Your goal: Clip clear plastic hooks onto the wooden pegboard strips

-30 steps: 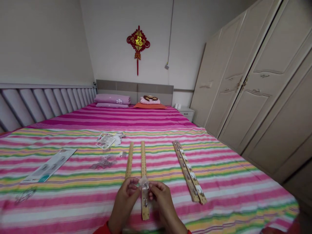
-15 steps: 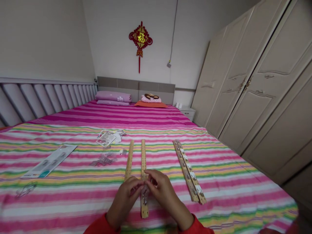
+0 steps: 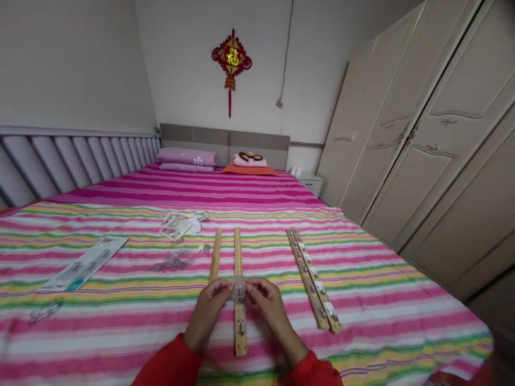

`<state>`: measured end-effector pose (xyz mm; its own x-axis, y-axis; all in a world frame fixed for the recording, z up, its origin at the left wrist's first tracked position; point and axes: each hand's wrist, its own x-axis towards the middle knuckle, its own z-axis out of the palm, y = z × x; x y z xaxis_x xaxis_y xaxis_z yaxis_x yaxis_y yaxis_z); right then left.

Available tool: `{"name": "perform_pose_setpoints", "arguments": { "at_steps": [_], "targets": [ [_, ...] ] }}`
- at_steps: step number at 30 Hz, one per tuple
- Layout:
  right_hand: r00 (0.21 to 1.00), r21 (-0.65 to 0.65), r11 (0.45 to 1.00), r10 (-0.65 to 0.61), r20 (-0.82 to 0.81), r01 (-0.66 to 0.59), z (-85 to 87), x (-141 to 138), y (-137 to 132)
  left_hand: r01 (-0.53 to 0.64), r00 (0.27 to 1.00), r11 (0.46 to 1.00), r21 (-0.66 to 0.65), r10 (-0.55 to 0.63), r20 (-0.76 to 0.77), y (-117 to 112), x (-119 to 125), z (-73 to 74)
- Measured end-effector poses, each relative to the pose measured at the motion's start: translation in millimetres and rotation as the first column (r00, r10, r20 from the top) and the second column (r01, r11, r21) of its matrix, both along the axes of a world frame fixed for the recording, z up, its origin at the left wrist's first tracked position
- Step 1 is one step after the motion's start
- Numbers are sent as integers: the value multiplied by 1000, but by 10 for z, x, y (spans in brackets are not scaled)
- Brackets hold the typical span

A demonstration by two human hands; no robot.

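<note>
My left hand [image 3: 207, 308] and my right hand [image 3: 269, 308] both pinch a small clear plastic piece [image 3: 238, 289], probably an adhesive patch. They hold it just above a perforated wooden strip [image 3: 240, 335], which has a small metal hook [image 3: 241, 328] near its near end. A second, bare perforated strip [image 3: 215, 257] lies to the left of it, its near end close to my left hand. Farther right lies a third strip [image 3: 314, 281] carrying a row of white-backed metal hooks.
A printed hook card [image 3: 82, 264], torn clear packaging [image 3: 176, 226] and a tangled clear wrapper [image 3: 172, 261] lie on the striped bedspread [image 3: 382, 316]. A loose clear piece [image 3: 46, 311] is at left. A wardrobe [image 3: 414, 134] stands right; a padded rail [image 3: 60, 161] runs left.
My hands have come out of their overlap and now hold the clear piece between them, fingertips facing. The view has tilted slightly, showing more of my red sleeves.
</note>
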<state>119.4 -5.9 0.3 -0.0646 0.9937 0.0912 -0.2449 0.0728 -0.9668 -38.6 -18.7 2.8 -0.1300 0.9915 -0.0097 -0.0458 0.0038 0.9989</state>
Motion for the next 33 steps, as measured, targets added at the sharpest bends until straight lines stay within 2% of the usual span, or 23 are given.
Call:
{"name": "perform_pose_setpoints", "arguments": {
  "at_steps": [6, 9, 20, 26, 33],
  "targets": [
    [997, -72, 997, -36, -74, 30, -118, -107, 244, -35, 999, 999, 27, 35, 11, 236, 60, 47],
    [996, -86, 995, -47, -71, 41, -166, -133, 365, -32, 999, 999, 18, 32, 16, 370, 75, 15],
    [993, -139, 986, -103, -58, 94, -515, -199, 668, -57, 989, 998, -8, 55, -134, 783, 43, -394],
    [992, -151, 981, -123, -5, 121, -672, -227, 745, -83, 977, 997, -4, 81, -196, 889, -7, -598],
    [985, -136, 977, -156, 79, 165, -792, -250, 812, -106, 947, 994, 31, 110, -302, 943, 6, -734]
  ]
}}
